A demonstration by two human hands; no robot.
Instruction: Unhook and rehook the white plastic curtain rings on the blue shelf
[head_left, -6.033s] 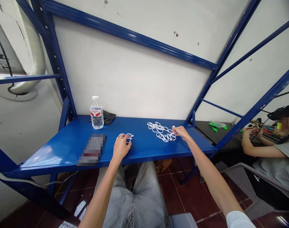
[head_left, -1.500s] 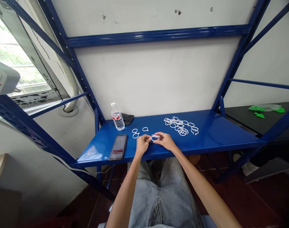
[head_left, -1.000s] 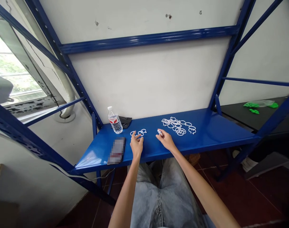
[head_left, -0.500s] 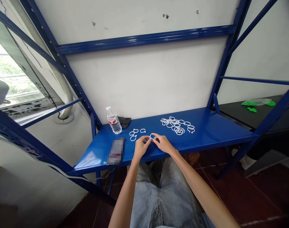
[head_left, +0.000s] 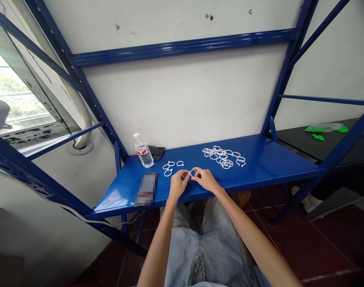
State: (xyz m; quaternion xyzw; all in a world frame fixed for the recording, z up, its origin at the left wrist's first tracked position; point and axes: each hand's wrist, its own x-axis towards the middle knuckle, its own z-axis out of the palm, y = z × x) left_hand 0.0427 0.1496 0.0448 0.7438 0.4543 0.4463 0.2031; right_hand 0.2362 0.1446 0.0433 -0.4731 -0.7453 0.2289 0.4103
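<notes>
Between my two hands is one white plastic ring (head_left: pixel 192 173), held just above the front part of the blue table (head_left: pixel 260 159). My left hand (head_left: pixel 179 182) pinches the ring's left side, where a small joint or clasp seems to sit. The fingers of my right hand (head_left: pixel 206 179) close on its right side. Left of my hands lie several similar white rings (head_left: pixel 168 167), each looking closed, with a single one (head_left: pixel 180 163) a little apart. To the right and farther back is a tangled pile of white rings (head_left: pixel 222 156), some with gaps showing.
A water bottle (head_left: pixel 144 151) stands at the back left, beside a black pouch-like item (head_left: pixel 156 153). A blurred-out flat dark object (head_left: pixel 146 189) lies near the front left. Blue frame posts (head_left: pixel 280 87) rise at both ends. Green pieces (head_left: pixel 318 137) lie on a dark table to the right.
The ring between my hands now shows a rounder outline, and my fingers have shifted slightly around it. The rings on the table lie as before.
</notes>
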